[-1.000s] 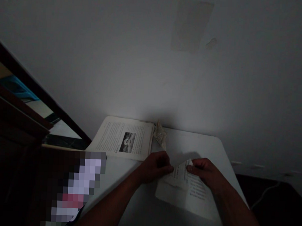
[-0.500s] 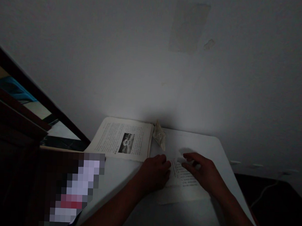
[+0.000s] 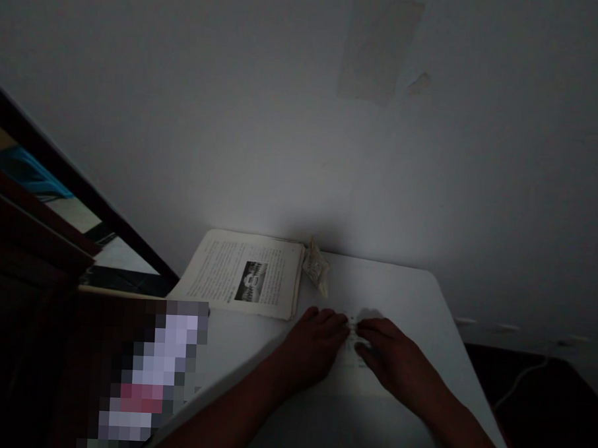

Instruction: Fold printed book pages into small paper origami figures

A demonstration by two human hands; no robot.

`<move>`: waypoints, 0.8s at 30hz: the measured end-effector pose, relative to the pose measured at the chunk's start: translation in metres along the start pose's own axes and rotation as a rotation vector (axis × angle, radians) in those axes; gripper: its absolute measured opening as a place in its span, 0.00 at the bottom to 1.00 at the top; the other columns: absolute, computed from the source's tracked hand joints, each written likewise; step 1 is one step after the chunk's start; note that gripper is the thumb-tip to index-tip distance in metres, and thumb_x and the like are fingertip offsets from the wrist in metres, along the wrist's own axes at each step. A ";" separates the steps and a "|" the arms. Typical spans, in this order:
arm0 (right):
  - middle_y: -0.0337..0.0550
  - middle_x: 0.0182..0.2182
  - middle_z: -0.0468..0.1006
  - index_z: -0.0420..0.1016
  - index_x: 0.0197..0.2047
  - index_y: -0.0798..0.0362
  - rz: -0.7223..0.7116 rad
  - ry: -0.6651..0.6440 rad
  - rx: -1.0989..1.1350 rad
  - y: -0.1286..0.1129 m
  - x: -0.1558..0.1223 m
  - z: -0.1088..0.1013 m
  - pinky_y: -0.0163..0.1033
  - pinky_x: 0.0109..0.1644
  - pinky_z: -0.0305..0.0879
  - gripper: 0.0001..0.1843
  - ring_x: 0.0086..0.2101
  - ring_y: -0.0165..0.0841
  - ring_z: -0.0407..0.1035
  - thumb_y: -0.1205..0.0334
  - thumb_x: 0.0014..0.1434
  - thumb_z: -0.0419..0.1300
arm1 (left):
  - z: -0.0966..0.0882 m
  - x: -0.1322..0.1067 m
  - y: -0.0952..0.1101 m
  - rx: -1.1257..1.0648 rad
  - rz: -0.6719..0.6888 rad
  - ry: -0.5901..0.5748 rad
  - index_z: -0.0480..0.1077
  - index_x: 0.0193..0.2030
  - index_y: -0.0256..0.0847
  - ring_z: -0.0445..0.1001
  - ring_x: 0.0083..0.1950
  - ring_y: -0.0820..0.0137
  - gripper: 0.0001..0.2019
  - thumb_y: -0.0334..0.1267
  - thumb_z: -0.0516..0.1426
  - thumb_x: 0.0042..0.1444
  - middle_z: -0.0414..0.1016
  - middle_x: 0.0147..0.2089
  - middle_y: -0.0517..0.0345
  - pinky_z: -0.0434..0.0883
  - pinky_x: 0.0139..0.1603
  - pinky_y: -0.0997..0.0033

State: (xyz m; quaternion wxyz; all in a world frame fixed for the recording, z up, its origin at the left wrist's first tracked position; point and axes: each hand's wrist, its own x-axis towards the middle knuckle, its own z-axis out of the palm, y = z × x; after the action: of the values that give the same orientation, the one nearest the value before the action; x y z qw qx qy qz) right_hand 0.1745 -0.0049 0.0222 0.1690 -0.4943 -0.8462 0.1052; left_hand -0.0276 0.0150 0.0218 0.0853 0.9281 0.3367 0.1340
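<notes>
A printed sheet of paper [image 3: 349, 381] lies on the white table between my hands, mostly covered by them. My left hand [image 3: 316, 343] rests over its left side, fingers curled and pressed together at the upper edge. From the right, my right hand [image 3: 392, 353] grips the sheet near that same edge, with fingertips close to those of the left hand. Its thumb sits a little below the fingers. Beyond the hands stands a folded piece of printed paper [image 3: 317, 268] with a pointed top, near the wall.
A printed book [image 3: 271, 295] with a dark picture lies at the table's [image 3: 395, 281] back left. Left of the table is a pixelated, blurred-out bright object [image 3: 162, 357]. A pale wall [image 3: 263, 130] rises behind. A cable [image 3: 520, 382] hangs at the right.
My right hand has come down and left onto the sheet, closer to my left hand. My left hand's fingers have shifted slightly right, and less of the print shows.
</notes>
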 end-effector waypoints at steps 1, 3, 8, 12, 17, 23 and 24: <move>0.49 0.44 0.75 0.73 0.47 0.53 -0.020 0.003 0.006 0.000 -0.001 0.000 0.45 0.51 0.66 0.14 0.45 0.39 0.68 0.65 0.57 0.55 | 0.000 0.000 0.000 -0.005 0.013 -0.010 0.65 0.50 0.38 0.62 0.52 0.64 0.12 0.31 0.49 0.61 0.67 0.52 0.51 0.59 0.53 0.61; 0.49 0.45 0.74 0.72 0.48 0.52 -0.060 -0.008 0.029 0.000 -0.003 -0.002 0.45 0.52 0.66 0.14 0.46 0.39 0.67 0.67 0.58 0.54 | -0.001 0.000 0.000 -0.035 0.044 -0.035 0.67 0.47 0.39 0.64 0.50 0.66 0.10 0.31 0.48 0.62 0.68 0.48 0.52 0.61 0.51 0.64; 0.48 0.46 0.73 0.71 0.48 0.51 -0.096 -0.153 0.113 -0.005 -0.009 -0.016 0.46 0.53 0.64 0.15 0.48 0.39 0.65 0.68 0.57 0.56 | -0.004 0.000 0.002 -0.101 0.062 -0.085 0.68 0.42 0.37 0.65 0.46 0.67 0.07 0.29 0.51 0.58 0.68 0.43 0.52 0.62 0.49 0.68; 0.48 0.51 0.69 0.70 0.49 0.51 -0.071 -0.272 0.125 -0.008 -0.011 -0.027 0.45 0.55 0.62 0.22 0.51 0.41 0.62 0.61 0.49 0.64 | -0.012 -0.002 0.005 -0.140 0.038 -0.123 0.67 0.43 0.37 0.64 0.47 0.63 0.12 0.39 0.58 0.52 0.67 0.44 0.51 0.62 0.50 0.65; 0.47 0.53 0.67 0.69 0.50 0.50 -0.059 -0.331 0.086 -0.011 -0.012 -0.031 0.45 0.56 0.60 0.25 0.52 0.41 0.60 0.60 0.46 0.65 | -0.018 -0.006 0.004 -0.189 0.040 -0.132 0.65 0.49 0.40 0.62 0.49 0.58 0.29 0.53 0.62 0.43 0.64 0.49 0.50 0.60 0.52 0.60; 0.48 0.54 0.67 0.72 0.47 0.51 -0.098 -0.321 0.084 -0.009 -0.013 -0.031 0.47 0.55 0.61 0.18 0.53 0.41 0.60 0.58 0.52 0.60 | -0.020 -0.005 0.003 -0.193 0.041 -0.155 0.66 0.48 0.40 0.63 0.49 0.58 0.29 0.53 0.62 0.42 0.64 0.49 0.50 0.60 0.52 0.60; 0.49 0.53 0.67 0.72 0.46 0.51 -0.108 -0.316 0.088 -0.008 -0.013 -0.032 0.47 0.55 0.61 0.17 0.52 0.42 0.61 0.58 0.52 0.60 | -0.021 -0.005 0.003 -0.191 0.040 -0.158 0.66 0.48 0.40 0.63 0.49 0.58 0.28 0.52 0.62 0.42 0.65 0.49 0.50 0.60 0.51 0.60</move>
State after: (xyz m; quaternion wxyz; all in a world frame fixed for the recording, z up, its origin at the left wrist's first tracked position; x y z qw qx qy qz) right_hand 0.1862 -0.0199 0.0520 0.0605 -0.4174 -0.8822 0.2092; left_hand -0.0359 0.0104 0.0420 0.1967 0.9299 0.2962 0.0937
